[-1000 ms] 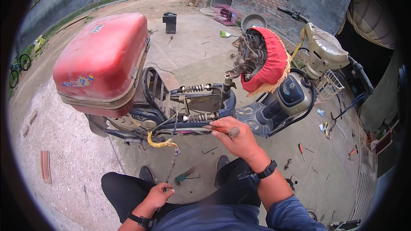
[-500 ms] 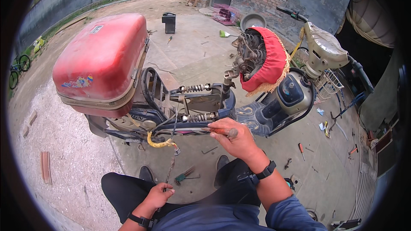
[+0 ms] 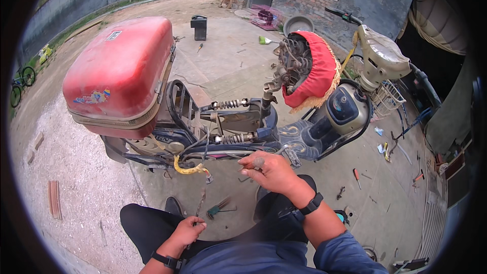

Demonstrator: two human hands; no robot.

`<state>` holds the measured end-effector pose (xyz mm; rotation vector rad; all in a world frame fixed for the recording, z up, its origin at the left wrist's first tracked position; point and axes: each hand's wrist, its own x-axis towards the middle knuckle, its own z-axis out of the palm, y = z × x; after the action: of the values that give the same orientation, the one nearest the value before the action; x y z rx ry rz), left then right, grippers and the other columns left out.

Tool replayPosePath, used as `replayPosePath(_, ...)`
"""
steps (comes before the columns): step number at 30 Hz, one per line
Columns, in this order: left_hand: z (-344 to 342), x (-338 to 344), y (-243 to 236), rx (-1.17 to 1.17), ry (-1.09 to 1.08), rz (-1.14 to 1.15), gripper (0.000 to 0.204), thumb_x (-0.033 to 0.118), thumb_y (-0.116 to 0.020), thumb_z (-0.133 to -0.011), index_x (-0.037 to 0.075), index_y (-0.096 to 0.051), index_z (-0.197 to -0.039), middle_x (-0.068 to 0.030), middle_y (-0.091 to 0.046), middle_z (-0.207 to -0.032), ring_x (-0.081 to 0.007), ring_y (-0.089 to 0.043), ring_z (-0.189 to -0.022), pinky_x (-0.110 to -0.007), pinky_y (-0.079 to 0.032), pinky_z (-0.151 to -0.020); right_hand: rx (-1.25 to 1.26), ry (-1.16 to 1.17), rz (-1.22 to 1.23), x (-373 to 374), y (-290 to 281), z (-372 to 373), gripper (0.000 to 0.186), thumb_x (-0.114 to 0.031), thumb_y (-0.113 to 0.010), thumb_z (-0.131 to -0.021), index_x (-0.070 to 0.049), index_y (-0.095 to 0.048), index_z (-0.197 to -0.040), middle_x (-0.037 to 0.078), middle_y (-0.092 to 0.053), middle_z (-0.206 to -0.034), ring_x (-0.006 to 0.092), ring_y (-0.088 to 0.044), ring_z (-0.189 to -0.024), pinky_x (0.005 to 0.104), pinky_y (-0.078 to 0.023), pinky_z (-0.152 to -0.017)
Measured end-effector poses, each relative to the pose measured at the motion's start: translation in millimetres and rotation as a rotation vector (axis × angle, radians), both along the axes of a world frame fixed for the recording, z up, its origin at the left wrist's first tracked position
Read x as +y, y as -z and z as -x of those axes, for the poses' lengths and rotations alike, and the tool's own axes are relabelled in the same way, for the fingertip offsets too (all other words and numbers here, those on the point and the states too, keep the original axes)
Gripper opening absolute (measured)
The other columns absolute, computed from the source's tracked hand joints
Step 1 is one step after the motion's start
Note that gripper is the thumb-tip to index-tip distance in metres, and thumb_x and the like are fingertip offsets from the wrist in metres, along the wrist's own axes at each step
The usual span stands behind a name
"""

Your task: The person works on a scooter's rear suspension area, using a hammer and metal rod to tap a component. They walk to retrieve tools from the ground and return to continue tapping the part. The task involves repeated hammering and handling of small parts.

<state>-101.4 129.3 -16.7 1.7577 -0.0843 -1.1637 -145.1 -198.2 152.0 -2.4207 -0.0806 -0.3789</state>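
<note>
An electric scooter (image 3: 238, 122) stands in front of me with its seat (image 3: 309, 68) tipped up and a red rear box (image 3: 122, 73). My right hand (image 3: 269, 170) is closed on a small tool at the scooter's lower side frame, next to the rear springs (image 3: 233, 138). A yellow cable (image 3: 190, 168) hangs from the frame just left of it. My left hand (image 3: 188, 231) rests low by my knee, gripping a thin dark rod-like tool (image 3: 199, 204) that points up toward the frame.
Small tools lie on the concrete: a green-handled set (image 3: 218, 208) by my feet, a screwdriver (image 3: 356, 175) and bits to the right. A black box (image 3: 199, 26) stands behind the scooter. Bricks (image 3: 54, 199) lie at left, a building wall at the back.
</note>
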Motion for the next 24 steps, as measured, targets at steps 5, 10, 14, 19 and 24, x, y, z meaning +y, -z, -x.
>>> replayPosePath(5,-6,-7,-1,0.054,0.025,0.036,0.037,0.013,-0.064,-0.093,-0.002,-0.057,-0.126,-0.0021,-0.058,-0.072,-0.0106,-0.052,-0.054,-0.026,-0.044,-0.049,0.087,-0.083,0.015,5,24,6,0.026,-0.027,-0.072,-0.093,-0.01,-0.072,-0.111,0.012,-0.07,-0.098,0.0326,-0.068,-0.087,0.0408,-0.055,-0.076)
replayPosePath(10,-18,-23,-14,0.135,0.002,0.031,0.045,0.009,-0.061,-0.086,-0.002,-0.058,-0.13,-0.0042,-0.062,-0.08,-0.0115,-0.053,-0.059,-0.027,-0.044,-0.051,0.346,-0.121,-0.126,10,71,0,0.028,-0.029,-0.07,-0.094,-0.004,-0.073,-0.108,0.013,-0.073,-0.109,0.0321,-0.07,-0.098,0.0399,-0.055,-0.086)
replayPosePath(14,-36,-46,-12,0.109,0.056,-0.075,0.045,0.009,-0.061,-0.087,-0.001,-0.059,-0.13,-0.0053,-0.063,-0.079,-0.0128,-0.056,-0.062,-0.029,-0.044,-0.052,0.608,-0.147,-0.214,15,136,-10,0.032,-0.036,-0.064,-0.098,-0.006,-0.072,-0.106,0.015,-0.073,-0.101,0.0337,-0.07,-0.094,0.0428,-0.054,-0.083)
replayPosePath(19,-49,-50,54,-0.216,0.237,-0.256,0.038,0.013,-0.061,-0.085,0.003,-0.066,-0.122,-0.011,-0.068,-0.074,-0.021,-0.065,-0.063,-0.035,-0.052,-0.06,0.912,-0.169,-0.233,27,210,-24,0.042,-0.048,-0.059,-0.096,-0.009,-0.07,-0.109,0.016,-0.072,-0.095,0.0369,-0.069,-0.091,0.0494,-0.052,-0.079)
replayPosePath(24,-19,-40,99,-0.557,0.404,-0.37,0.029,0.023,-0.06,-0.087,0.004,-0.07,-0.106,-0.0216,-0.07,-0.097,-0.0397,-0.067,-0.093,-0.048,-0.053,-0.082,1.201,-0.229,-0.004,26,248,-28,0.045,-0.047,-0.06,-0.094,-0.009,-0.069,-0.116,0.019,-0.072,-0.103,0.0387,-0.069,-0.096,0.0495,-0.053,-0.083)
